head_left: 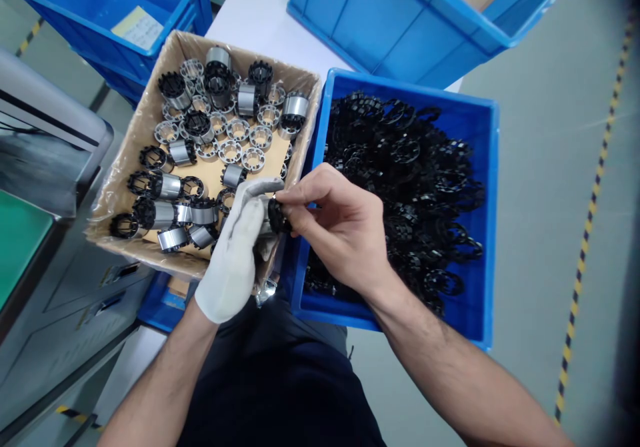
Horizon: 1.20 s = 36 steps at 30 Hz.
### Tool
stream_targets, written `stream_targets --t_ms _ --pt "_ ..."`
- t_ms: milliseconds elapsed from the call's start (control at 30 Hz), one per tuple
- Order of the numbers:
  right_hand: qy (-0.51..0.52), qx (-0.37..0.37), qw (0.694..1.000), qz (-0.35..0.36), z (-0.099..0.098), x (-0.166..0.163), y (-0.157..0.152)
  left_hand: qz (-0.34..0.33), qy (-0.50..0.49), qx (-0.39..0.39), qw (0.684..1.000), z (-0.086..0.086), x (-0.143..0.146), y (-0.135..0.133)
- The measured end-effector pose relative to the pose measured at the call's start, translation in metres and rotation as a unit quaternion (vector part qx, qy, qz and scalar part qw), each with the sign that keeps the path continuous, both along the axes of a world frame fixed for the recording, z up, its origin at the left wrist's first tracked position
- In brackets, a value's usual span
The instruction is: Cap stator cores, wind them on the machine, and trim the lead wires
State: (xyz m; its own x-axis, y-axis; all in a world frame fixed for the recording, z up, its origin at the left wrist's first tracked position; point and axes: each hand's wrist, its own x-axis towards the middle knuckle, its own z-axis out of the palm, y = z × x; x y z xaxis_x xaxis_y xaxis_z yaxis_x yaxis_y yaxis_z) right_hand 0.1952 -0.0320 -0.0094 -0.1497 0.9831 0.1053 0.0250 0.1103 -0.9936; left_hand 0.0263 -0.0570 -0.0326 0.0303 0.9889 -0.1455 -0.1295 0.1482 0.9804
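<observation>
My left hand (233,260), in a white glove, is closed around a metal stator core that its fingers mostly hide. My bare right hand (345,227) pinches a black plastic ring (277,216) at the right end of that core. Whether the ring is fully seated cannot be made out. Below and left of my hands lies a plastic-lined cardboard box (113,180) with many silver stator cores (230,151), several of them carrying black toothed rings. On the right, a blue bin (487,233) holds a heap of loose black plastic rings (400,160).
A larger blue crate (380,20) stands on the white table (260,7) behind. Another blue crate (165,7) with a paper note (137,28) sits at the upper left. Grey machinery (75,273) borders the left side. Yellow-black tape (585,233) marks the floor.
</observation>
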Motion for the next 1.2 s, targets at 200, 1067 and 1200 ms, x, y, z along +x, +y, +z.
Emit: stream_targets --t_ms 200,1067,1200 --pt "-0.029 0.083 0.996 -0.023 -0.004 -0.010 -0.002 0.007 -0.037 -0.002 0.999 0.005 0.003 0.002" --pt "-0.725 -0.020 0.685 0.072 -0.005 0.086 0.007 -0.174 0.607 0.072 0.772 0.038 -0.017 0.159" --pt "-0.729 -0.026 0.679 0.086 -0.005 0.085 0.007 -0.174 0.603 0.081 0.775 0.041 -0.014 0.161"
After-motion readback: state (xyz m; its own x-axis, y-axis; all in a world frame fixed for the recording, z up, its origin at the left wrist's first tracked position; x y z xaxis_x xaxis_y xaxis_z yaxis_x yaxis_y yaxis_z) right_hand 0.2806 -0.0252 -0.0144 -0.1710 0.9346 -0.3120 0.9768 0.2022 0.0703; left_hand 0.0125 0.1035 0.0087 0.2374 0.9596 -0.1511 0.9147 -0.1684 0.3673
